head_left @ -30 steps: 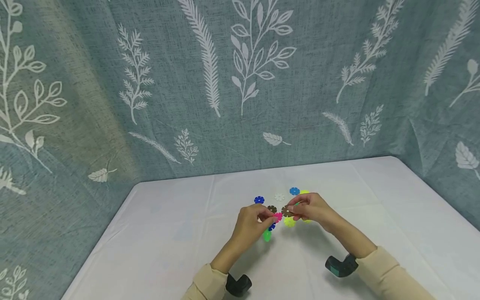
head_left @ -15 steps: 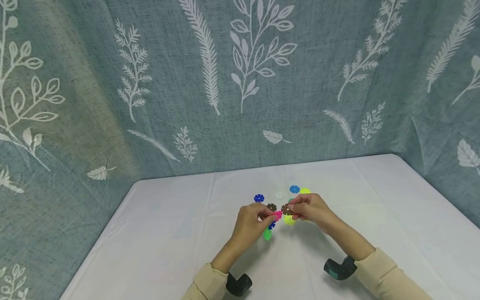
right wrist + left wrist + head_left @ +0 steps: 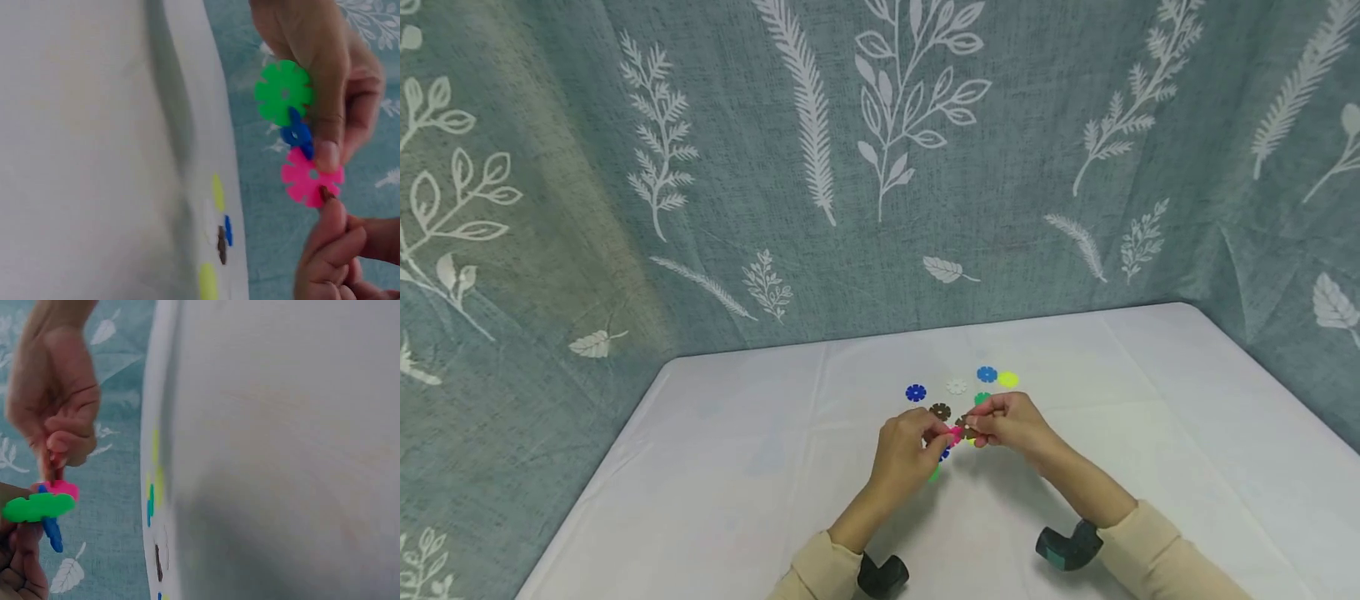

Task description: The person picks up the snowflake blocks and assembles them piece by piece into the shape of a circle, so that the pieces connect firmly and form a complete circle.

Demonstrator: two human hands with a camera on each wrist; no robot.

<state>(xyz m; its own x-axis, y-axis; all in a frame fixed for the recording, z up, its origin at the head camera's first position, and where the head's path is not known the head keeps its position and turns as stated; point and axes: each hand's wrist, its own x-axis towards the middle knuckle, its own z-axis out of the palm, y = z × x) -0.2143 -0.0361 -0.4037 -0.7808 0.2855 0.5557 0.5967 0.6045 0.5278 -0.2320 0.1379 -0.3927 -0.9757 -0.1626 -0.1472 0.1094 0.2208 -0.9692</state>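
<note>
Between thumb and fingers, my left hand (image 3: 904, 454) pinches a pink notched plastic disc (image 3: 302, 186). A blue disc (image 3: 294, 134) is joined to its edge, turned edge-on, and a green disc (image 3: 274, 103) follows at the chain's other end. My right hand (image 3: 1013, 423) pinches a brown notched disc (image 3: 967, 428), mostly covered by the fingers in the right wrist view. The brown disc's edge is right at the pink disc's rim, crosswise to it. Both hands are close together above the table.
Loose discs lie on the white-covered table (image 3: 737, 467) beyond my hands: dark blue (image 3: 916, 392), brown (image 3: 940, 411), clear (image 3: 957, 387), light blue (image 3: 987, 374), yellow (image 3: 1008, 379) and teal (image 3: 982, 398). A patterned curtain (image 3: 880, 275) hangs behind the table's far edge.
My right hand has moved left, bringing the brown disc from a small gap to the pink disc's rim. My left hand keeps its pinch on the pink disc. The head view has shifted slightly.
</note>
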